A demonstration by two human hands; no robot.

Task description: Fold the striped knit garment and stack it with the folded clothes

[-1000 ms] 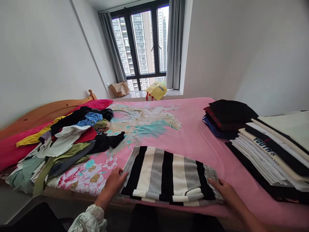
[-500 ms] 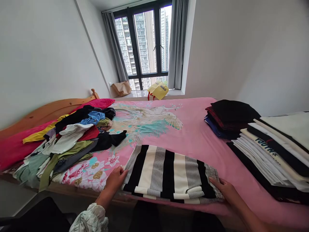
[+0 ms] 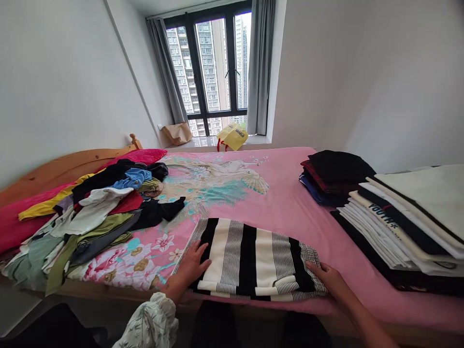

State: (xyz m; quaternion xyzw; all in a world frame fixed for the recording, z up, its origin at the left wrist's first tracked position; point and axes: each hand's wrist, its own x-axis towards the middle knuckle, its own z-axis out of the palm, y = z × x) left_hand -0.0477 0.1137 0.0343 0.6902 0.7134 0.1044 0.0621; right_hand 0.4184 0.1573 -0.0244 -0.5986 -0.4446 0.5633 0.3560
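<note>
Presently: heap of unfolded clothes (image 3: 90,212) at bed's (image 3: 290,203) left edge. Left hand (image 3: 194,263) lies flat, fingers spread, on left end of folded black-and-white striped garment (image 3: 253,258) at near edge. Right hand (image 3: 326,278) rests on its right end, fingers loosely together, pinching nothing. Folded stacks (image 3: 391,217) at right edge. Judgement: press evenly, smooth outward, keep edges aligned.

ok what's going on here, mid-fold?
A person has both hands on a folded black-and-white striped garment at the bed's near edge: left hand flat on its left end, right hand at its right end. An unsorted clothes pile lies to the left, folded stacks to the right.
</note>
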